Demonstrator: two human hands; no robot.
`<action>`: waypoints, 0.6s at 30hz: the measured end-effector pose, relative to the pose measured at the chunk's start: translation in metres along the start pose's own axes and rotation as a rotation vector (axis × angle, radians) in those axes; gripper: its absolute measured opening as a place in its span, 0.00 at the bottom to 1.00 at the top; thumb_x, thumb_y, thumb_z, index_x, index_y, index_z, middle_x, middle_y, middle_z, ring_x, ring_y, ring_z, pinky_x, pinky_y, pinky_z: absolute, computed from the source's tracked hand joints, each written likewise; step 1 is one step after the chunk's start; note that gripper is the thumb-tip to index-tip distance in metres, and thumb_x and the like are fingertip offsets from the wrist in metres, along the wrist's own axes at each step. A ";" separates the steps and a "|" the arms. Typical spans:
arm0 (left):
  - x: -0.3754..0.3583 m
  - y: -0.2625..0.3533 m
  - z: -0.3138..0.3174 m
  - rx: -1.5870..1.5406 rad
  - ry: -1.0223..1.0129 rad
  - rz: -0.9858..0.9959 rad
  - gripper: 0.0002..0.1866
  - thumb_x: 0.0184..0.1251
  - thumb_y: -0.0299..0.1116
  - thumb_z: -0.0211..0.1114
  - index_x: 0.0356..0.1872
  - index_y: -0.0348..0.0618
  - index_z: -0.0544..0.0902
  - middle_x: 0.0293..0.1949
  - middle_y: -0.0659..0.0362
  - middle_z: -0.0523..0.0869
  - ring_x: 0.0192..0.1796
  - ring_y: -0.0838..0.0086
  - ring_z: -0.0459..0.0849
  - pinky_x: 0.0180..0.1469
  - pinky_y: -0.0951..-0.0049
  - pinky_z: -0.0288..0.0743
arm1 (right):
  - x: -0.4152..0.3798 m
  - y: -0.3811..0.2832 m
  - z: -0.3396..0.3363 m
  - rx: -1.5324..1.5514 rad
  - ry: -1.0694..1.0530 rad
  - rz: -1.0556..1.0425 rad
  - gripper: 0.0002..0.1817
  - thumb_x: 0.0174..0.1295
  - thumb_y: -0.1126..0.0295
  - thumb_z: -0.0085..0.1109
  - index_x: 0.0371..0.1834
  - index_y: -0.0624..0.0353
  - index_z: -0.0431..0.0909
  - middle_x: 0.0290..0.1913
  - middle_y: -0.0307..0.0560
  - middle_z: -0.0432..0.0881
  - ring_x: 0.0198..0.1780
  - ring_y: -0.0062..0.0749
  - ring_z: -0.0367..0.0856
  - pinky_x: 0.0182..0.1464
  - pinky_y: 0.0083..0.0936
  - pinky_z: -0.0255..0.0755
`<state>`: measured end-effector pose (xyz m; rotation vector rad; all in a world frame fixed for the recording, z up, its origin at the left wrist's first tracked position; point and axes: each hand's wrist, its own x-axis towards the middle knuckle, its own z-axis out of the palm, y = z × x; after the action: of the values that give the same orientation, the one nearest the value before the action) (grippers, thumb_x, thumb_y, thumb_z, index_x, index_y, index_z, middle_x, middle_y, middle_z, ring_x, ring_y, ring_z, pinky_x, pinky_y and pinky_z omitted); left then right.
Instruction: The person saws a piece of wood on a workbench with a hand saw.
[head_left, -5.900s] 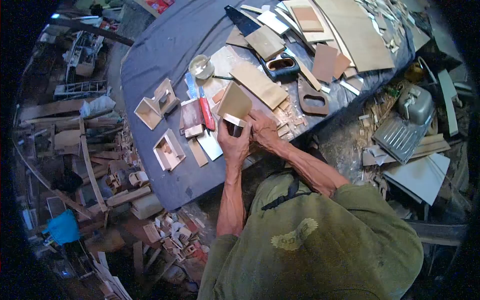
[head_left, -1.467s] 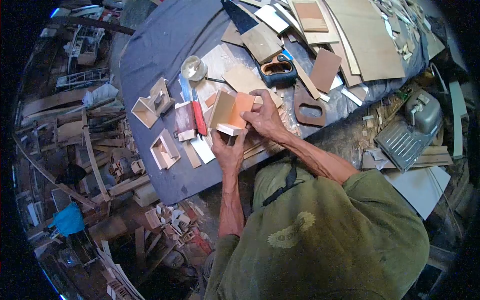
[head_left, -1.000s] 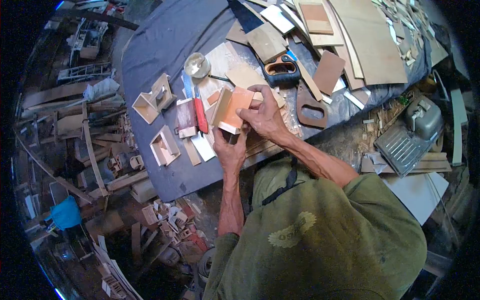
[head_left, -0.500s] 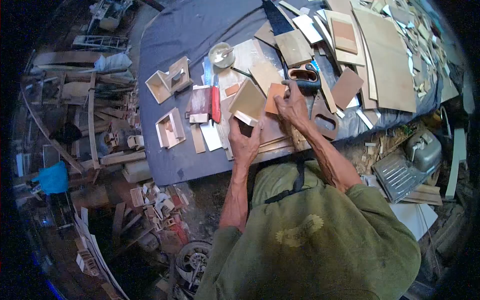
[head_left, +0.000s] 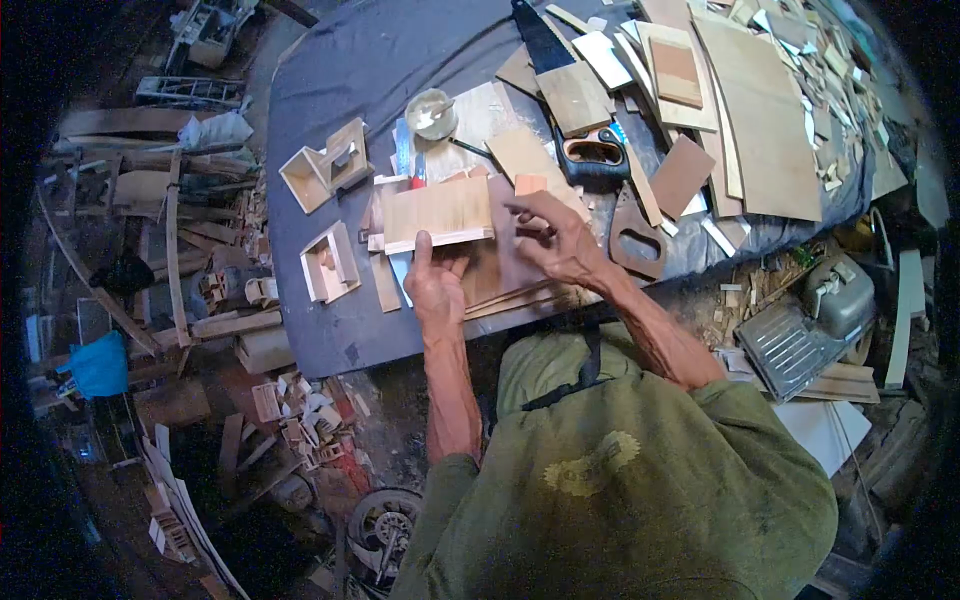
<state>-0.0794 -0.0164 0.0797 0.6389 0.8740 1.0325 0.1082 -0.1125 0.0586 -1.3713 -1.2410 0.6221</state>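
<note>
My left hand [head_left: 438, 292] is closed on a pale wooden box piece [head_left: 440, 208], its thumb against the near edge and its fingers underneath. The broad plywood face points up. To the right, my right hand [head_left: 562, 240] has its fingers bent and apart, with nothing seen between them. Just beyond its fingertips is a small orange piece [head_left: 530, 184], partly hidden by the hand. A red-handled tool [head_left: 418, 172] and a white board lie partly covered behind the held piece.
Three small wooden boxes, one of them here [head_left: 330, 262], stand at the left. A bowl with a stick [head_left: 432, 114] sits behind. A black-handled saw [head_left: 592, 155], a wooden saw handle [head_left: 637, 238] and plywood sheets [head_left: 760, 120] lie to the right, with scraps beyond.
The box piece has turned in my left hand, from tilted to lying broad face up, and shifted left. My right hand has drawn off the orange piece, fingers spreading.
</note>
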 end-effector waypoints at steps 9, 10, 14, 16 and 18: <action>0.000 -0.014 0.011 0.044 0.026 -0.088 0.24 0.73 0.41 0.66 0.62 0.37 0.74 0.54 0.52 0.84 0.55 0.60 0.85 0.55 0.51 0.81 | -0.012 0.006 0.021 0.008 0.089 0.037 0.16 0.59 0.71 0.70 0.50 0.63 0.82 0.39 0.52 0.85 0.39 0.38 0.86 0.41 0.32 0.80; -0.002 -0.015 0.014 0.081 0.034 -0.065 0.25 0.73 0.41 0.66 0.61 0.35 0.74 0.54 0.51 0.83 0.54 0.59 0.85 0.53 0.51 0.82 | -0.013 0.006 0.023 0.012 0.111 0.036 0.16 0.59 0.72 0.70 0.50 0.63 0.82 0.39 0.52 0.85 0.38 0.38 0.86 0.39 0.31 0.80; -0.012 -0.020 0.021 0.171 0.078 -0.034 0.23 0.71 0.40 0.68 0.61 0.40 0.75 0.52 0.57 0.84 0.52 0.66 0.85 0.48 0.58 0.82 | -0.024 0.019 0.026 0.010 0.165 0.032 0.14 0.58 0.76 0.68 0.48 0.63 0.82 0.39 0.49 0.85 0.36 0.32 0.87 0.35 0.26 0.81; -0.020 -0.017 0.033 0.191 0.055 0.015 0.23 0.70 0.40 0.69 0.59 0.39 0.75 0.51 0.57 0.84 0.50 0.68 0.85 0.46 0.61 0.82 | -0.028 0.019 0.027 0.008 0.156 0.083 0.13 0.60 0.77 0.66 0.49 0.64 0.81 0.37 0.45 0.86 0.35 0.26 0.85 0.35 0.23 0.81; -0.023 -0.017 0.038 0.239 0.071 0.046 0.23 0.70 0.40 0.70 0.58 0.39 0.75 0.51 0.56 0.84 0.50 0.68 0.85 0.44 0.63 0.82 | -0.029 0.020 0.027 -0.028 0.162 0.082 0.12 0.60 0.75 0.66 0.46 0.63 0.81 0.34 0.47 0.86 0.33 0.29 0.86 0.34 0.26 0.80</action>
<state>-0.0449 -0.0461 0.0931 0.8301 1.0597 1.0044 0.0816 -0.1249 0.0261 -1.4718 -1.0721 0.5411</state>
